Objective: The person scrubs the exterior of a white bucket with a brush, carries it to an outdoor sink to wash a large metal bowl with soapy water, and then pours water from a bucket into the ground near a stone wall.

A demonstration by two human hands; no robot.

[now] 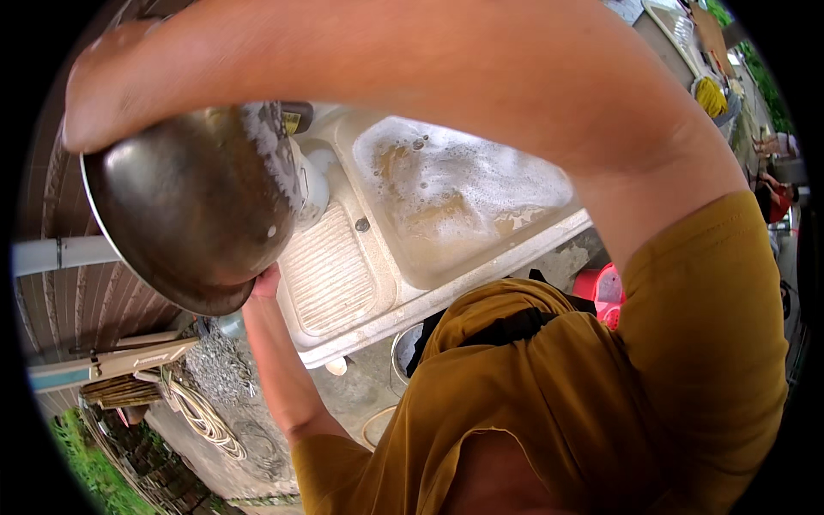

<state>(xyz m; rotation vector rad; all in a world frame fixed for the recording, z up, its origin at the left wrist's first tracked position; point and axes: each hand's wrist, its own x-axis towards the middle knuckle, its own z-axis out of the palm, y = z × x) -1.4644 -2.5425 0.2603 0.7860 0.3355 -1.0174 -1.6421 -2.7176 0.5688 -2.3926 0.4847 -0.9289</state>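
A large wok (pixel 193 202) with a browned metal underside is tipped up on its side at the left, its outside facing me. Soap suds cling to its right part, beside a short black handle (pixel 297 117). At the wok's lower edge, my left hand (pixel 268 281) grips the rim, with some fingers hidden behind it. My right arm reaches across the top of the view, and my right hand (pixel 107 86) is at the wok's upper left rim. Its fingers are mostly hidden, so what they hold cannot be made out.
A speckled sink (pixel 412 279) holds cloudy, foamy water, with a ribbed drainboard (pixel 330 275) to its left. A white container (pixel 312 193) stands behind the drainboard. A coiled hose (pixel 202 416) lies on the floor at lower left. A pink basket (pixel 609 296) sits right of the sink.
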